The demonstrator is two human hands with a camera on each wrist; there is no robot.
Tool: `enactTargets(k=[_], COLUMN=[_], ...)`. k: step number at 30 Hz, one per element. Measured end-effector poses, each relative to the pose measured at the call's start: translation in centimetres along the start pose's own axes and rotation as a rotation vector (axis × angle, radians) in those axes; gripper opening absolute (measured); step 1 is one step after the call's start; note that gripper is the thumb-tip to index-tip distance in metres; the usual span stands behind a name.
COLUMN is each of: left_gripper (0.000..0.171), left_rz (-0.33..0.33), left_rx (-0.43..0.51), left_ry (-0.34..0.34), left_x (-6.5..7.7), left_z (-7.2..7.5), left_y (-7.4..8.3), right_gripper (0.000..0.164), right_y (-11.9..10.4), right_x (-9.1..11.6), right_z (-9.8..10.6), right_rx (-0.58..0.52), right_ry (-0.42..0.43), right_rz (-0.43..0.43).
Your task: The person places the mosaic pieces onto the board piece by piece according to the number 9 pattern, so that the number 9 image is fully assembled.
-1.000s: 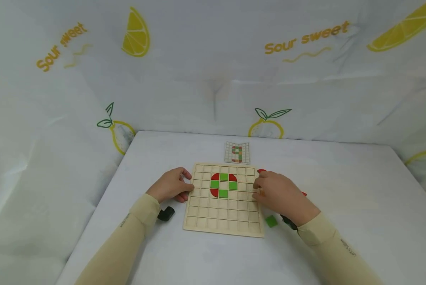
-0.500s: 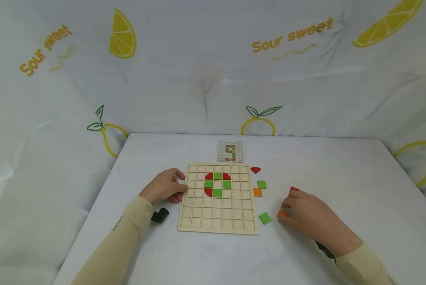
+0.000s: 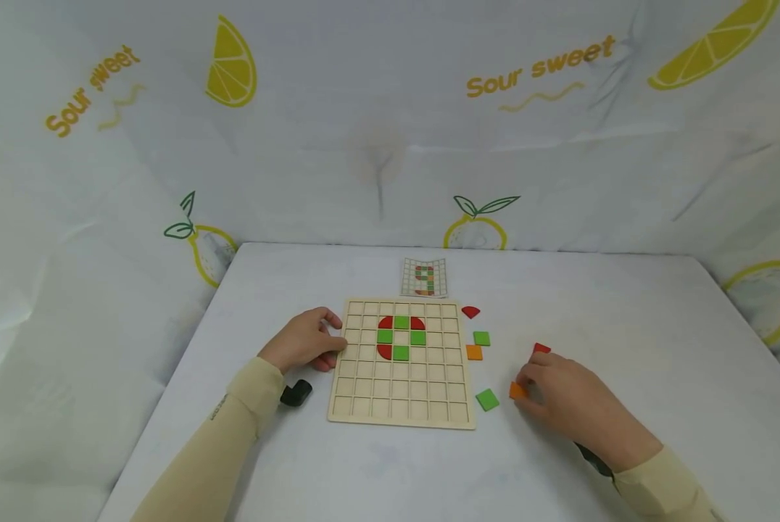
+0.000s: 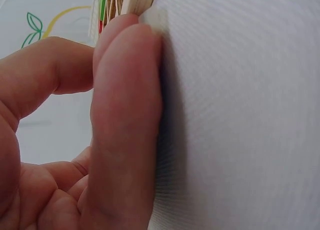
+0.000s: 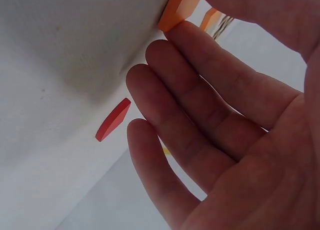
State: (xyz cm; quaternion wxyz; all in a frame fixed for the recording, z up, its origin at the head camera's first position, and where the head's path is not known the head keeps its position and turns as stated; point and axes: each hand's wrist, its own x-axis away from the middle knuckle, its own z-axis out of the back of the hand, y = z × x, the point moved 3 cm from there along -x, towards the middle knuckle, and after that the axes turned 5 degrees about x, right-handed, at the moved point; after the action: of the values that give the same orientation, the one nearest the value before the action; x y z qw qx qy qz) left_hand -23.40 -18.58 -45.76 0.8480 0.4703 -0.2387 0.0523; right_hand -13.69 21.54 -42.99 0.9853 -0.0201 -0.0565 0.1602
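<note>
A wooden grid board (image 3: 399,402) lies on the table with green squares and red quarter-round tiles set in it. Against its left edge rests my left hand (image 3: 308,339), the thumb tip at the rim; in the left wrist view fingertips (image 4: 131,44) meet the board's side. To the right of the board, my right hand (image 3: 569,395) pinches an orange square tile (image 3: 518,391) between thumb and index finger. That tile (image 5: 177,9) shows at the top of the right wrist view, partly covered by the thumb. A red tile (image 3: 541,349) lies just beyond this hand.
Right of the board lie a red quarter-round tile (image 3: 471,312), a green tile (image 3: 481,338), an orange tile (image 3: 474,352) and another green tile (image 3: 487,399). A pattern card (image 3: 424,278) sits behind the board. Beneath the left wrist shows a black object (image 3: 296,393).
My right hand has moved right and nearer, from the board's right edge to the orange tile, which it now pinches. The left hand stays at the board's left edge.
</note>
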Motion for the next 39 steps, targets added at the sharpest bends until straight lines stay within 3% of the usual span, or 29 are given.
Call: enactTargets(k=[9,20,29,39], left_gripper=[0.036,0.035,0.036,0.034], left_rz=[0.007,-0.001,-0.005,-0.011], left_rx=[0.012,0.024,0.025,0.017], left_ry=[0.002,0.008,0.002,0.003], left_x=[-0.1,0.3,0.2,0.4], left_z=[0.0,0.1,-0.1,0.1], left_y=[-0.2,0.2,0.2,0.2], right_gripper=[0.013,0.012,0.013,0.016], right_y=[-1.1,-4.1,-6.6,-9.1], right_x=[-1.5,-5.4,-7.8,-10.0], right_z=[0.8,2.6,2.8,2.1], right_rx=[-0.008,-0.020,-0.078,-0.094], right_ry=[0.057,0.086,0.051,0.033], right_rz=[0.065,0.144,0.193,0.187])
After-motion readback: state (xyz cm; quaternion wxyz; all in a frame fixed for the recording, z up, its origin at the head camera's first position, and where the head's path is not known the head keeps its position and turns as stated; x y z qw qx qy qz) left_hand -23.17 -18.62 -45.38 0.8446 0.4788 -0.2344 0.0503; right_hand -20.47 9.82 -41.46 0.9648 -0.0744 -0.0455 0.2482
